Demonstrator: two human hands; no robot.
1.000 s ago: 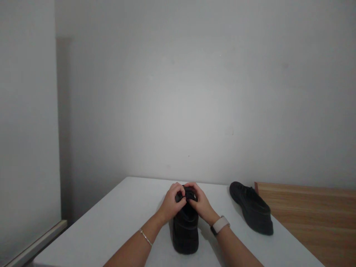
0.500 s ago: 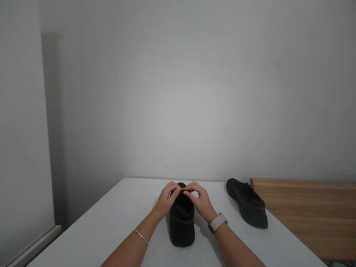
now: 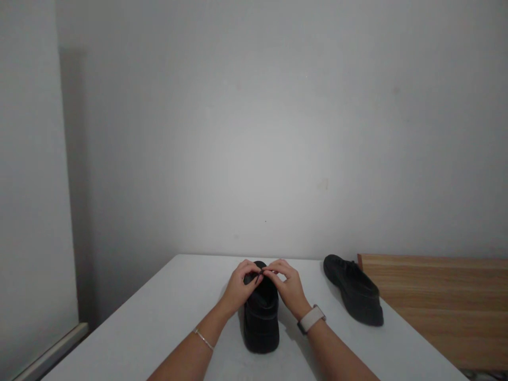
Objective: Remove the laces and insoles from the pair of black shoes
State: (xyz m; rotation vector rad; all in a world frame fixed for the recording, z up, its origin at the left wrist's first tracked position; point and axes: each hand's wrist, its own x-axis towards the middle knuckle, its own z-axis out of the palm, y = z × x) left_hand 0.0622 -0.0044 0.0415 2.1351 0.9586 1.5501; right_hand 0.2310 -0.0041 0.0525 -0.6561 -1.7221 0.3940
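Observation:
A black shoe [image 3: 261, 330] stands upright on the white table, its heel toward me and its toe toward the wall. Over the front of its opening, my left hand [image 3: 242, 283] pinches a dark shoelace [image 3: 257, 277] between thumb and fingers. My right hand [image 3: 289, 283] meets it from the other side, thumb and fingertips closed on the lace too. The fingertips of both hands nearly touch. Most of the lacing and the toe are hidden behind my fingers.
A second black shoe [image 3: 353, 291], laced, lies at the table's right edge. Beyond that edge is a wooden board [image 3: 432, 307]. The white table [image 3: 166, 312] reaches back to a grey wall [image 3: 254, 132]. A white panel [image 3: 34, 185] stands at the left.
My left fingertips have shifted slightly right, toward my right hand, and a bit of dark lace now shows at the left fingers. The shoes have stayed in place.

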